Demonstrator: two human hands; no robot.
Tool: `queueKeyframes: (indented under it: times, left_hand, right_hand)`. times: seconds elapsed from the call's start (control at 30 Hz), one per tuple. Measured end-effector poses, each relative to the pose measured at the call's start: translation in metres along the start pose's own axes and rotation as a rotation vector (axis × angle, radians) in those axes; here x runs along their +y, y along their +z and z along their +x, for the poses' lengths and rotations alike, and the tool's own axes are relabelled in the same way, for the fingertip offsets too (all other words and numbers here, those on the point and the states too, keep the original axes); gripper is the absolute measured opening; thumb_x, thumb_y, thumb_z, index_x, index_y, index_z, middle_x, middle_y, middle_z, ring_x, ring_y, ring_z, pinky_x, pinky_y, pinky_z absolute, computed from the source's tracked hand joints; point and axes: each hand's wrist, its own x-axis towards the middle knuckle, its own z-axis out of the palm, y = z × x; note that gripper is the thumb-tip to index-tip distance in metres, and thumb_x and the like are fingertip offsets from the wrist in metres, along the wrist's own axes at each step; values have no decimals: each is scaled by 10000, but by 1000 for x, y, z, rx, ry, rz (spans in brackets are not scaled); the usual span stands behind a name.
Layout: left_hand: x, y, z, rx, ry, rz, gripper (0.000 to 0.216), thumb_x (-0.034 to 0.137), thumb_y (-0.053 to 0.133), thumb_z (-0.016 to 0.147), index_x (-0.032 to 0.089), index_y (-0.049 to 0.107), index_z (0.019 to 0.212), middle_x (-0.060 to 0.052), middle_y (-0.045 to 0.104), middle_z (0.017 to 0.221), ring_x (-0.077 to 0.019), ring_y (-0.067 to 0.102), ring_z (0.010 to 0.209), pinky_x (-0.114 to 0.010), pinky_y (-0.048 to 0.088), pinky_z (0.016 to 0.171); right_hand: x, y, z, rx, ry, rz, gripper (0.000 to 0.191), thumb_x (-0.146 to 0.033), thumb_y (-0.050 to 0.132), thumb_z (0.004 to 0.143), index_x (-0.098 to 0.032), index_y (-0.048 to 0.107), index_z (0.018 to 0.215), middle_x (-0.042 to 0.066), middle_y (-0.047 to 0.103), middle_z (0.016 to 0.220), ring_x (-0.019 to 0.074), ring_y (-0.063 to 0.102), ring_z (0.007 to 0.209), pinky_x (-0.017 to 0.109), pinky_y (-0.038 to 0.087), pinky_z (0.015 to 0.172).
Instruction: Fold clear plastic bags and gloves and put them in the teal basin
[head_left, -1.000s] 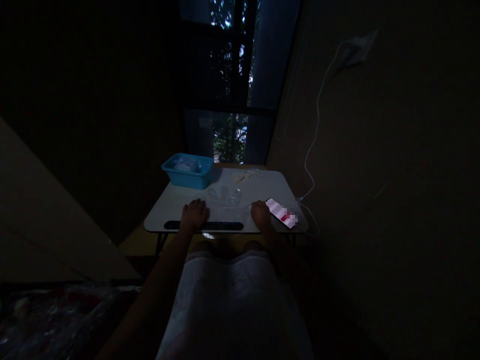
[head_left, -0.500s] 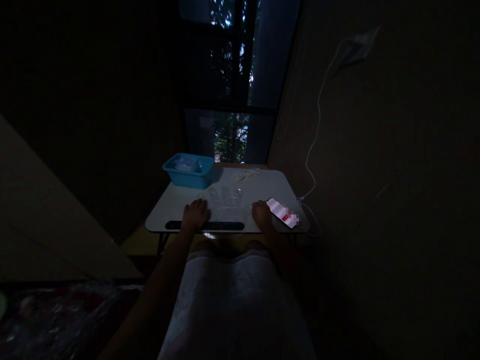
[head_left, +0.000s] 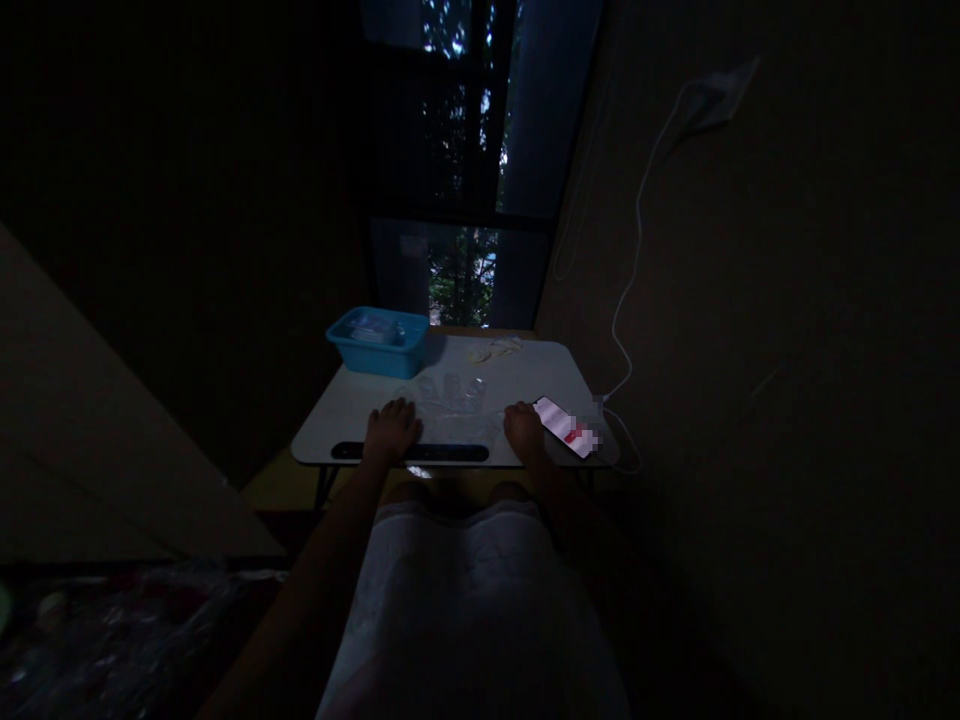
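Note:
A clear disposable plastic glove (head_left: 453, 405) lies spread on the white table (head_left: 536, 362), its fingers pointing away from me. My left hand (head_left: 392, 430) rests palm down at the glove's left edge, fingers stretched out and slightly apart. On the other side, my right hand (head_left: 523, 428) is closed, with its fingertips at the glove's right edge, seemingly pinching it. The dim light hides the exact grip. Just right of that hand lies a lit phone (head_left: 564, 425).
A blue plastic basket (head_left: 381, 358) with clear packaging inside stands at the table's back left. Crumpled pale gloves (head_left: 495, 350) lie at the back. A white cable (head_left: 637, 230) runs from the wall socket (head_left: 724, 95) down to the phone. A dark slot (head_left: 450, 453) lines the front edge.

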Motion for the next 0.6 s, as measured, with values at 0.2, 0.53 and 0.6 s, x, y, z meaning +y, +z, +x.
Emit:
queueKeyframes:
  times: [0.2,0.53,0.6]
  left_hand:
    - [1,-1,0,-4,8,23,445,362,295,845,172,432,1224,-126,405,1331,-258,344,1222,-461,296,945]
    - [2,-2,0,-18,-16,1,478,365,297,842,177,375,1275,-116,393,1346,-249,336,1228,-456,279,960]
    - [2,-2,0,-14,-14,1,479,368,295,843,175,378,1274,-115,394,1345,-250,335,1228,-454,281,959]
  right_hand:
    - [0,-2,0,0,-13,-17,237,-156,376,836,-130,598,915,107,585,948,191,490,909,275,344,782]
    - [-1,-2,-1,15,3,-8,233,-156,380,837,-130,598,914,107,587,947,188,489,912,269,347,772]
    - [-1,-1,-1,12,-6,-13,232,-159,381,837,-130,599,913,107,588,946,190,490,908,272,347,774]
